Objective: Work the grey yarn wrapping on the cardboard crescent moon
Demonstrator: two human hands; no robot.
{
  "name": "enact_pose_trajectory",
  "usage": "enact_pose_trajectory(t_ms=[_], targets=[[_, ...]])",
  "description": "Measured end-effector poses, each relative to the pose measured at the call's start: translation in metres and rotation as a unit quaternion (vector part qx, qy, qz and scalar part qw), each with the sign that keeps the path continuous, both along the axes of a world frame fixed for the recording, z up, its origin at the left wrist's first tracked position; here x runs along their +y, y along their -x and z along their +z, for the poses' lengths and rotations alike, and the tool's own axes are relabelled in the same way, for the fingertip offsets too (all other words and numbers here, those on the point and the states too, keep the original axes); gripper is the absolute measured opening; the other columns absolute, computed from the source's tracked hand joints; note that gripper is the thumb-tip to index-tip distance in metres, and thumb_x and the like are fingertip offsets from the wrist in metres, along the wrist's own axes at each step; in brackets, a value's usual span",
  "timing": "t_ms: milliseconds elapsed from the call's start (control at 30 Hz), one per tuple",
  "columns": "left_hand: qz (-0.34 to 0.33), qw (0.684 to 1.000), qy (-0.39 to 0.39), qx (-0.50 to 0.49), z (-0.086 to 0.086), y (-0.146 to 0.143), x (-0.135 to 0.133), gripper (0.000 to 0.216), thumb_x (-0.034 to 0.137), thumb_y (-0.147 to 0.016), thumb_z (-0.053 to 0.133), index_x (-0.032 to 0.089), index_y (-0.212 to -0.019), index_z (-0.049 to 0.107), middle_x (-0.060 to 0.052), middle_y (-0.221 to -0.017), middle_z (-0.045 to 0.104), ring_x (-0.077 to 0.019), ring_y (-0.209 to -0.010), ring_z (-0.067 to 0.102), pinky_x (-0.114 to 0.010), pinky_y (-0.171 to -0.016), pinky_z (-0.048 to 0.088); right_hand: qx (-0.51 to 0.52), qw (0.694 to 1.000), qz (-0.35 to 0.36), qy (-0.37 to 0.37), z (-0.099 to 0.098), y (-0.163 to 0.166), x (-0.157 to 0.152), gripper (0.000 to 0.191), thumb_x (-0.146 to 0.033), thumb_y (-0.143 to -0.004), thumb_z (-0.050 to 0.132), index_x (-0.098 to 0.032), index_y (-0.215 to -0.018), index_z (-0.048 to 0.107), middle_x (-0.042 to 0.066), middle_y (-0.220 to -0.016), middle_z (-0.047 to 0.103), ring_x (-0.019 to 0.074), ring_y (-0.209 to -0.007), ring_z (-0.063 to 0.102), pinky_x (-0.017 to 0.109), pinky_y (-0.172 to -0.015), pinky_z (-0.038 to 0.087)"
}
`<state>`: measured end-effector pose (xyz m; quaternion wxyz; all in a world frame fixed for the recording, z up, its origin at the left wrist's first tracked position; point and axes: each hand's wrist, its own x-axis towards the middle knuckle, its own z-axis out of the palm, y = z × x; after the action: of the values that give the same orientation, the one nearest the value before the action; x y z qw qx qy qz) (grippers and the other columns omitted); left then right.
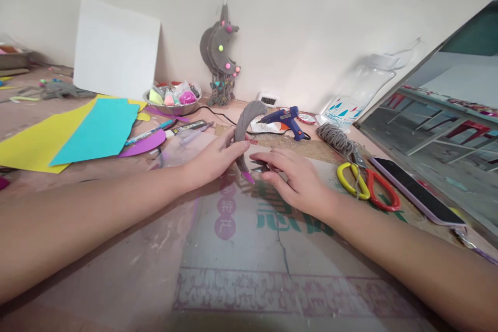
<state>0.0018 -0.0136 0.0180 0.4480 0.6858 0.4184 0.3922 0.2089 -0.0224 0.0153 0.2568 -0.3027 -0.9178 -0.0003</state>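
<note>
My left hand [216, 158] holds a grey yarn-wrapped crescent [246, 119] upright on the cardboard sheet [249, 238]; its purple lower tip [249, 177] touches the sheet. My right hand [295, 179] lies just right of that tip, fingers curled over a small dark object [260, 167] that I cannot make out. Both forearms reach in from the bottom corners.
A blue glue gun [286, 120] and grey yarn bundle [335, 137] lie behind. Yellow and red scissors [368, 187] and a phone [414, 191] sit right. Yellow and teal paper [93, 132], pens, a bowl of coloured bits [173, 98] and a finished grey moon ornament [221, 52] are left and back.
</note>
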Motion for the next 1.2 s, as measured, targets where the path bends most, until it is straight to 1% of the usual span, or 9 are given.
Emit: enact_pose_trajectory(t_ms=[100, 200, 333, 500, 667, 767, 1000, 1100, 1200], targets=[[-0.002, 1.000, -0.029, -0.003, -0.0022, 0.0017, 0.0020, 0.018, 0.033, -0.089, 0.041, 0.022, -0.098, 0.051, 0.000, -0.092, 0.052, -0.0130, -0.081, 0.055, -0.020, -0.065, 0.047, -0.017, 1.000, -0.006, -0.004, 0.0004, 0.0016, -0.0009, 0.027, -0.031, -0.095, 0.045, -0.017, -0.112, 0.060, 0.008, -0.096, 0.067, 0.0188, -0.088, 0.060, 0.031, -0.074, 0.044], [-0.002, 0.999, -0.038, -0.006, -0.0029, 0.0022, 0.0023, 0.017, 0.032, -0.089, 0.041, 0.022, -0.096, 0.052, 0.000, -0.090, 0.051, -0.0126, -0.078, 0.053, -0.021, -0.063, 0.045, -0.022, 1.000, -0.004, -0.003, 0.0007, 0.0020, -0.0015, 0.026, -0.032, -0.094, 0.046, -0.018, -0.110, 0.062, 0.007, -0.092, 0.067, 0.0179, -0.083, 0.059, 0.030, -0.070, 0.043], [0.002, 0.999, -0.039, 0.005, -0.0022, 0.0021, 0.0015, 0.017, 0.032, -0.088, 0.042, 0.022, -0.096, 0.053, 0.000, -0.087, 0.050, -0.0125, -0.072, 0.051, -0.022, -0.059, 0.042, -0.015, 1.000, 0.005, -0.003, 0.0019, 0.0030, -0.0024, 0.026, -0.032, -0.095, 0.045, -0.018, -0.110, 0.062, 0.006, -0.089, 0.067, 0.0172, -0.080, 0.058, 0.030, -0.071, 0.043], [-0.009, 1.000, -0.015, -0.009, -0.0043, 0.0024, 0.0027, 0.016, 0.032, -0.088, 0.042, 0.022, -0.097, 0.051, 0.002, -0.074, 0.044, -0.0108, -0.060, 0.045, -0.022, -0.053, 0.037, -0.016, 1.000, 0.012, -0.019, 0.0024, 0.0053, -0.0032, 0.026, -0.031, -0.095, 0.046, -0.016, -0.107, 0.063, 0.006, -0.081, 0.065, 0.0162, -0.075, 0.057, 0.029, -0.071, 0.043], [-0.017, 0.999, 0.014, -0.026, -0.0066, 0.0027, 0.0033, 0.016, 0.032, -0.088, 0.042, 0.023, -0.099, 0.049, 0.005, -0.066, 0.039, -0.0098, -0.052, 0.038, -0.021, -0.047, 0.033, -0.013, 1.000, 0.019, -0.019, 0.0007, 0.0060, -0.0026, 0.025, -0.031, -0.095, 0.046, -0.017, -0.107, 0.064, 0.005, -0.081, 0.066, 0.0157, -0.073, 0.056, 0.030, -0.071, 0.044], [-0.026, 0.999, 0.023, -0.033, -0.0067, 0.0025, 0.0030, 0.016, 0.032, -0.088, 0.041, 0.023, -0.100, 0.048, 0.005, -0.065, 0.038, -0.0097, -0.052, 0.037, -0.021, -0.047, 0.032, -0.007, 1.000, 0.023, -0.019, 0.0002, 0.0063, -0.0024, 0.025, -0.031, -0.095, 0.046, -0.017, -0.106, 0.064, 0.005, -0.080, 0.065, 0.0155, -0.073, 0.056, 0.029, -0.070, 0.044], [-0.017, 0.999, 0.020, -0.031, -0.0070, 0.0012, 0.0025, 0.015, 0.034, -0.087, 0.042, 0.024, -0.097, 0.047, 0.005, -0.063, 0.038, -0.0107, -0.052, 0.038, -0.022, -0.047, 0.032, 0.007, 1.000, 0.022, 0.003, -0.0004, 0.0075, -0.0021, 0.024, -0.031, -0.094, 0.048, -0.016, -0.104, 0.065, 0.004, -0.075, 0.063, 0.0144, -0.071, 0.056, 0.027, -0.067, 0.043], [-0.021, 0.999, 0.019, -0.037, -0.0072, 0.0010, 0.0021, 0.014, 0.033, -0.087, 0.043, 0.024, -0.097, 0.047, 0.005, -0.063, 0.037, -0.0106, -0.051, 0.037, -0.022, -0.047, 0.032, 0.008, 1.000, 0.022, 0.006, -0.0008, 0.0074, -0.0025, 0.024, -0.030, -0.094, 0.048, -0.016, -0.103, 0.065, 0.004, -0.077, 0.064, 0.0145, -0.072, 0.056, 0.027, -0.067, 0.043], [-0.019, 0.998, 0.029, -0.047, -0.0081, 0.0007, 0.0016, 0.015, 0.034, -0.087, 0.042, 0.025, -0.097, 0.047, 0.005, -0.063, 0.036, -0.0104, -0.050, 0.036, -0.022, -0.046, 0.031, 0.010, 1.000, 0.005, 0.017, -0.0012, 0.0067, -0.0037, 0.024, -0.030, -0.094, 0.047, -0.018, -0.102, 0.066, 0.005, -0.081, 0.066, 0.0150, -0.073, 0.058, 0.027, -0.067, 0.043]])
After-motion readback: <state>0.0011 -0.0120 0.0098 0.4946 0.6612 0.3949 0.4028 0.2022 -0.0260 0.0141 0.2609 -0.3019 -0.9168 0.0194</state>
